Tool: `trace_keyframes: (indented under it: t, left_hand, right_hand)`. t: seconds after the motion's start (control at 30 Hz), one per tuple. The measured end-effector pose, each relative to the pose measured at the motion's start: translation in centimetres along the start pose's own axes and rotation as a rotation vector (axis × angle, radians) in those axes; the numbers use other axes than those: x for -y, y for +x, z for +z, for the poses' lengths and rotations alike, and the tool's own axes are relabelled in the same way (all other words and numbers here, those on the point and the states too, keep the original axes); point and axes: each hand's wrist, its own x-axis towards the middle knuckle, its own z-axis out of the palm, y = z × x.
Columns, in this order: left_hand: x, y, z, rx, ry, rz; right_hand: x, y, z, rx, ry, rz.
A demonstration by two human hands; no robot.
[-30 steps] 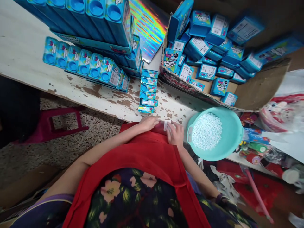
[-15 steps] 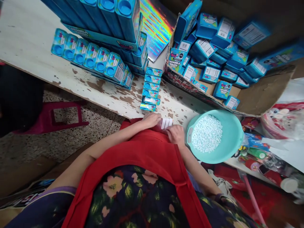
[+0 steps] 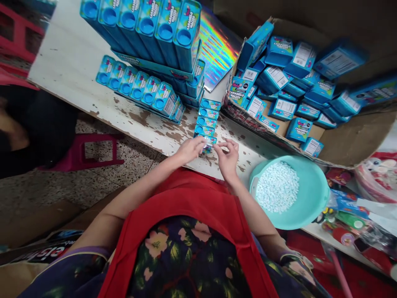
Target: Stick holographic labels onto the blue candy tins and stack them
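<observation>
Both my hands meet at the near end of a short row of small blue candy tins [image 3: 207, 123] on the worn table. My left hand [image 3: 190, 150] comes from the left, its fingertips closed at one end of a small, shiny, clear-looking sticker [image 3: 209, 144]. At the sticker's other end, the thumb and forefinger of my right hand [image 3: 228, 159] are pinched together, the other fingers loosely raised. Beneath the sticker lies the nearest tin, partly covered by my fingers. Whether the sticker touches that tin, I cannot tell.
Larger blue tins [image 3: 145, 29] stand in a tray at the back left, before a lower row of tins [image 3: 136, 85]. A cardboard box [image 3: 347, 145] of blue tins is at right. Nearer sits a turquoise basin [image 3: 313, 194] of pale candies. Another person [image 3: 27, 128] sits left.
My hands have risen from a sheet with white stickers at my lap to the nearest tin, a small sticker now between them. The view has shifted a little.
</observation>
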Motion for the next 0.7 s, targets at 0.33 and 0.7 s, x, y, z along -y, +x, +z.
trace_keyframes:
  t: [0.33,0.7]
  left_hand:
    - [4.6,5.7,-3.6,-0.184,0.170,0.073]
    - [7.1,4.1,-2.3,-0.199,0.413,-0.288]
  right_hand:
    - [0.4,5.3,7.0,-0.073,-0.042,0.062]
    - [-1.3,4.4,4.4,-0.023,0.231,0.109]
